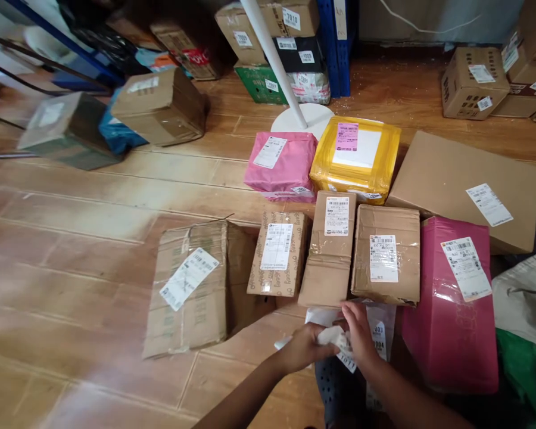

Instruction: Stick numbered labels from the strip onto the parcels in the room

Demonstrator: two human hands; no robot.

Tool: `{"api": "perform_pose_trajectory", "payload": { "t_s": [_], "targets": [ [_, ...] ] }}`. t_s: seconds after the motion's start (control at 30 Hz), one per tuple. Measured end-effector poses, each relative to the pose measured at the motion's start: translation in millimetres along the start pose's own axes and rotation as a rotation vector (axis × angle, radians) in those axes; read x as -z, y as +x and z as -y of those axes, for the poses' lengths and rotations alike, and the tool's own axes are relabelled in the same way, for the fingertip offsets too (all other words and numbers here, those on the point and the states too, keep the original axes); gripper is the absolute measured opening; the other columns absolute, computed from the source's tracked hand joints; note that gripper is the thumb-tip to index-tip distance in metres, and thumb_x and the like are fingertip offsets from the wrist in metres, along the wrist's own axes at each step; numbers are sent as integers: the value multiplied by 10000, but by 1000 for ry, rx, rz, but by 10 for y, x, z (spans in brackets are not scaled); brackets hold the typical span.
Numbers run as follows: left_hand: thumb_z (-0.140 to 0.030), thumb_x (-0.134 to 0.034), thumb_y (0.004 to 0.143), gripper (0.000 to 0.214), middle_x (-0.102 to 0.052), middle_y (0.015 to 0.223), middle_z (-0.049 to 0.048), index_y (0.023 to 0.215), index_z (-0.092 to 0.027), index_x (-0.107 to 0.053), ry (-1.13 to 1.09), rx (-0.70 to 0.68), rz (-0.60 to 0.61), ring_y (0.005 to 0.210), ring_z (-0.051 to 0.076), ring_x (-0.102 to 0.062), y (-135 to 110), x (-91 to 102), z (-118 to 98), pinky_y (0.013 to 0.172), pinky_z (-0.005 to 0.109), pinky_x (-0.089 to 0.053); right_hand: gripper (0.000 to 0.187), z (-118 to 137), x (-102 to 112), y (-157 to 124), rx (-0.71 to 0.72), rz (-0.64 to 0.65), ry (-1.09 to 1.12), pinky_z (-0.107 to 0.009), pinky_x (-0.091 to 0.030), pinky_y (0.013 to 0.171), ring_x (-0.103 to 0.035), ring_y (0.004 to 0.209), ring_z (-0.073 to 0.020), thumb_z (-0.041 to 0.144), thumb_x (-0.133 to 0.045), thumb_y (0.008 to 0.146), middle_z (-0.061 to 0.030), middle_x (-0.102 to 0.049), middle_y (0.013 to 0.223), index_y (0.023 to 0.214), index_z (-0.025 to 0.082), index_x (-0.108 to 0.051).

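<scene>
My left hand [304, 347] and my right hand [358, 332] meet low in the middle of the view. Both are closed on a strip of white number labels [339, 341], pinched between the fingers. A sheet of more white labels [381, 333] lies under my right hand on the floor. Just beyond my hands stand three brown cardboard parcels in a row: a patterned one [278, 253], a taped narrow one [332, 250] and a wider one [386, 253], each with a shipping label on top.
A flattened brown box [192, 289] lies left. A pink parcel [451, 304] lies right, beside a white bag [524, 301]. Behind are a pink bag [281, 164], a yellow-taped parcel [356, 156], a large flat carton [467, 187] and a white pole stand [310, 116]. More boxes [161, 107] line the back.
</scene>
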State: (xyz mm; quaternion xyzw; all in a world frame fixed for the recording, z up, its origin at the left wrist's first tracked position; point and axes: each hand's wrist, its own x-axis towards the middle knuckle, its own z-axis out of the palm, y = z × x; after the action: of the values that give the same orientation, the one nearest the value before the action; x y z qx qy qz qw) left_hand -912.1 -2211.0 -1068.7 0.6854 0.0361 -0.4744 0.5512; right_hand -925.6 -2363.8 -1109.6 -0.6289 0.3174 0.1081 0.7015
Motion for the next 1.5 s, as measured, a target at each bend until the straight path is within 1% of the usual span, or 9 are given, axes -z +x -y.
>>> {"api": "perform_pose_trajectory", "payload": {
  "t_s": [0.17, 0.27, 0.4, 0.53, 0.63, 1.1, 1.2, 1.37, 1.5],
  "targets": [
    [-635, -764, 635, 536, -644, 672, 29, 791, -125, -712, -322, 34, -404, 608, 136, -514, -411, 0, -91, 586, 251, -444, 421, 457, 78, -125, -24, 367, -53, -273, -482, 673, -619, 741, -182, 595, -677, 743, -35, -700, 769, 816, 187, -745],
    [-624, -776, 637, 523, -690, 705, 45, 787, -125, -734, -427, 21, -475, 627, 155, -578, -517, -51, -159, 616, 271, -495, 420, 578, 71, -118, -152, 569, -15, -264, -482, 661, -632, 758, -184, 557, -789, 657, -43, -730, 813, 847, 183, -763],
    [-597, -797, 628, 493, -712, 709, 38, 791, -135, -744, -447, -17, -496, 631, 163, -614, -423, -38, -258, 613, 268, -512, 457, 607, -44, -52, -254, 521, 35, -250, -460, 596, -577, 619, -140, 553, -872, 505, -11, -689, 665, 717, 171, -738],
    [-526, -864, 549, 466, -718, 720, 24, 778, -147, -716, -447, -118, -669, 651, 150, -618, -260, 65, -360, 639, 254, -512, 433, 630, -156, 8, -203, 502, 58, -240, -444, 580, -559, 589, -124, 491, -899, 469, 0, -678, 639, 698, 171, -720],
    [-521, -835, 608, 422, -733, 724, 42, 748, -138, -727, -446, -123, -608, 645, 156, -628, -242, 127, -378, 640, 264, -515, 415, 623, -195, -3, -175, 474, 102, -252, -474, 617, -589, 630, -134, 442, -902, 492, 0, -699, 694, 768, 186, -727],
    [-456, -857, 631, 766, -771, 944, 62, 1290, -133, -636, -677, -139, -501, 783, 172, -687, -352, 162, -177, 786, 306, -545, 477, 487, -287, 4, -259, 423, 215, -270, -496, 661, -627, 695, -153, 460, -918, 488, -16, -721, 760, 843, 192, -744],
    [-474, -877, 580, 703, -766, 888, 57, 1167, -130, -698, -710, -115, -532, 725, 157, -669, -320, 169, -132, 732, 287, -535, 464, 408, -327, -58, -213, 392, 199, -277, -500, 669, -618, 691, -153, 468, -904, 507, -11, -711, 759, 841, 195, -733],
    [-485, -890, 493, 419, -697, 631, 12, 640, -144, -697, -591, -51, -543, 579, 126, -589, -237, 191, 93, 594, 245, -483, 474, 29, -390, -375, -219, 327, 186, -307, -533, 729, -649, 762, -181, 500, -879, 530, -31, -722, 832, 858, 206, -706],
    [-486, -869, 520, 378, -695, 619, 9, 640, -161, -719, -419, -18, -390, 574, 130, -591, -158, 210, 315, 579, 239, -466, 526, -338, -337, -508, -334, 271, 187, -323, -537, 664, -673, 733, -214, 577, -846, 546, -55, -728, 806, 871, 188, -706]
  ]
}}
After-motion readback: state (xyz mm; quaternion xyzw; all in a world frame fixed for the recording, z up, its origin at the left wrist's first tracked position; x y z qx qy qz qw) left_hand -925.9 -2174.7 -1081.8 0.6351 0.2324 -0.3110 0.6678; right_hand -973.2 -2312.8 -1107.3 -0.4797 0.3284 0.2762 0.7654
